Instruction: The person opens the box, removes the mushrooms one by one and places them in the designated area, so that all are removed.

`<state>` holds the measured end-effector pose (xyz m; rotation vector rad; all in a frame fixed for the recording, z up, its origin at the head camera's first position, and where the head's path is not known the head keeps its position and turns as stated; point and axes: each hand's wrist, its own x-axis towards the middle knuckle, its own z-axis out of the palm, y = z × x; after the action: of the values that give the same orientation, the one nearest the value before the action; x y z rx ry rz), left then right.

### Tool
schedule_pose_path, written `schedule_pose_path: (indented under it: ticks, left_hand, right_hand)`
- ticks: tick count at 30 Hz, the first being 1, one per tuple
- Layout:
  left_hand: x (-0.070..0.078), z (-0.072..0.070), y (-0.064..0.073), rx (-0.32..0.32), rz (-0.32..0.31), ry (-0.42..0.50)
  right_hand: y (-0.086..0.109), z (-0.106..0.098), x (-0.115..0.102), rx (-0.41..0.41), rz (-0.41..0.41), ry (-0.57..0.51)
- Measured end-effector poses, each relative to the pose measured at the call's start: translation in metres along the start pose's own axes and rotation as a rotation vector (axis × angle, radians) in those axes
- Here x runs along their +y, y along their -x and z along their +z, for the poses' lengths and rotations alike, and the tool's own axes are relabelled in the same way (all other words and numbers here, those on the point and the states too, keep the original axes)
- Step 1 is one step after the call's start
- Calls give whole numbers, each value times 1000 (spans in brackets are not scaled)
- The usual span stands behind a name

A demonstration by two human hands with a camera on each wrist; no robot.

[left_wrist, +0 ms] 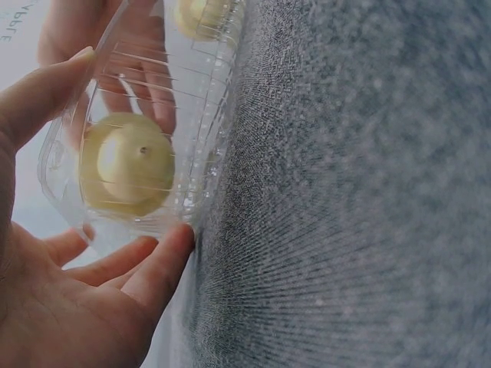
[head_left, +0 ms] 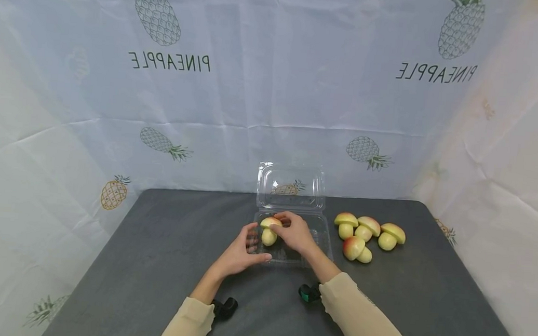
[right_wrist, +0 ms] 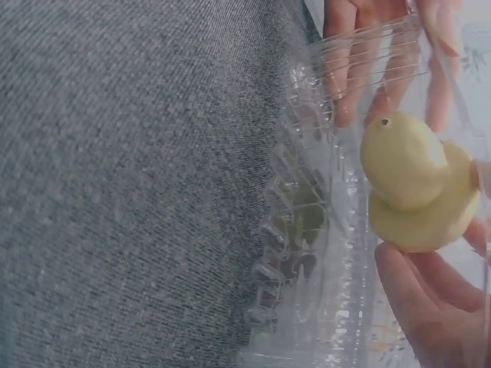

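An open clear plastic clamshell container (head_left: 326, 240) lies on the dark table, its lid (head_left: 291, 182) raised at the back. My right hand (head_left: 296, 234) pinches a yellow toy mushroom (head_left: 269, 237) with a reddish patch on its cap, inside the left part of the container. In the right wrist view, the fingertips touch the cap's edge and the rounded stem (right_wrist: 403, 161) faces the camera. My left hand (head_left: 239, 254) grips the container's left front corner, the thumb along the front rim and the fingers at the left side.
Several more toy mushrooms (head_left: 366, 231) lie grouped on the table right of the container. Pineapple-printed cloth (head_left: 274, 95) hangs behind the table (head_left: 175, 234) and along both sides. Black straps with small devices (head_left: 225, 308) are on both wrists.
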<state>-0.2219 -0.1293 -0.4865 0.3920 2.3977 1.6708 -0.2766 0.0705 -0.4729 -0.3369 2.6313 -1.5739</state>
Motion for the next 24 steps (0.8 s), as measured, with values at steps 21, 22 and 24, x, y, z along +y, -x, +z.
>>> schedule_pose_path:
  ticks: [21,22,24]
  left_hand:
    - [-19,2,-9,15,-25,7]
    - [-19,2,-10,15,-22,10]
    - [-21,1,-10,12,-19,13]
  right_hand:
    - [20,-20,-11,20,-35,-49]
    - [21,-21,-11,23,-41,-49]
    - [22,-24,-12,26,-49,-50]
